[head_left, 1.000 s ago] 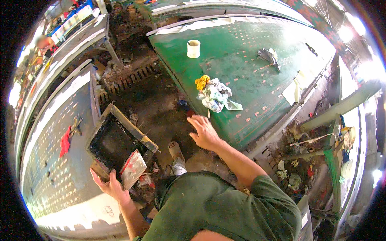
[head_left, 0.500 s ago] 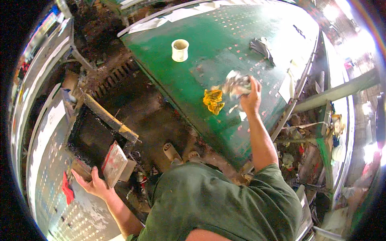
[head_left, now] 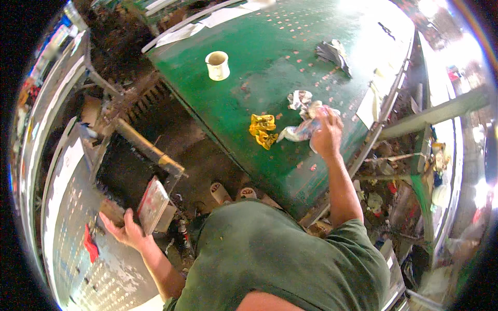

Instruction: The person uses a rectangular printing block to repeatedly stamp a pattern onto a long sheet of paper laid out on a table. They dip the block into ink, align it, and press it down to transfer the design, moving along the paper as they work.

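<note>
On the green table [head_left: 228,111] my right hand [head_left: 328,136] closes over a crumpled white rag [head_left: 301,130] with coloured stains. Beside it lies another bunched whitish cloth [head_left: 299,99]. A yellow cloth [head_left: 263,132] sits just left of the rag. Down at the left, my left hand [head_left: 127,231] has its fingers apart and appears to hold nothing. It is close to a paint-stained board [head_left: 154,203] that stands tilted at a dark wooden frame [head_left: 127,160]. Whether the fingers touch the frame I cannot tell.
A cream cup-shaped pot [head_left: 217,67] stands on the far left of the table, and a dark grey cloth [head_left: 334,58] lies at the far right. A red cloth [head_left: 90,244] rests on the grey table at left. A metal beam [head_left: 436,115] runs along the right.
My right hand has brought the rag down onto the table, slightly lower in view; earlier it was blurred by motion. My left hand stays spread by the frame. The view has shifted slightly.
</note>
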{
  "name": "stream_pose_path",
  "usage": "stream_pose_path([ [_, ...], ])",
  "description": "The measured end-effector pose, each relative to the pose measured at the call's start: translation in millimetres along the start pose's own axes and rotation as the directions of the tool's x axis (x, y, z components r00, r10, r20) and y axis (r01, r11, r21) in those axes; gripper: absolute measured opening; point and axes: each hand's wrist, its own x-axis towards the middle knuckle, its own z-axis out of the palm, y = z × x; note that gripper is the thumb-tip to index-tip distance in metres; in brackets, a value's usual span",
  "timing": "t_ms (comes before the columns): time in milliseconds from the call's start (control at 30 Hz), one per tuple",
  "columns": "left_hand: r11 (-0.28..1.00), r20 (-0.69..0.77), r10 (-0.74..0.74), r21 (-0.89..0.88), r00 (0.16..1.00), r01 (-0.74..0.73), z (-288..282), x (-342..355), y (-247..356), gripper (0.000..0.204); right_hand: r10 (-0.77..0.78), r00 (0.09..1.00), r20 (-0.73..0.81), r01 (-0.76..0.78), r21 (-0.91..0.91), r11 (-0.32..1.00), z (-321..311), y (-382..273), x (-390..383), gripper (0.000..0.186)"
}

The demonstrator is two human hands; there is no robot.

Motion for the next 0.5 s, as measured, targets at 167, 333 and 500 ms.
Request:
stream_pose_path([
  [167, 0.997, -0.022, -0.026, -0.068, 0.999, 0.024, 12, -19, 40, 0.103, -0.46, 0.875, 0.153, 0.336, 0.492, 0.803, 55, -116, 13, 0.066],
  [333, 0.992, -0.006, 0.012, -0.125, 1.0, -0.013, -2, -23, 80, 0.105, -0.334, 0.777, 0.533, 0.27, 0.197, 0.943, 106, -123, 16, 0.08],
  [500, 0.994, -0.112, 0.075, -0.077, 0.991, -0.084, -66, -25, 78, 0.109, -0.422, 0.682, 0.598, 0.332, 0.26, 0.906, 99, -84, 9, 0.054],
])
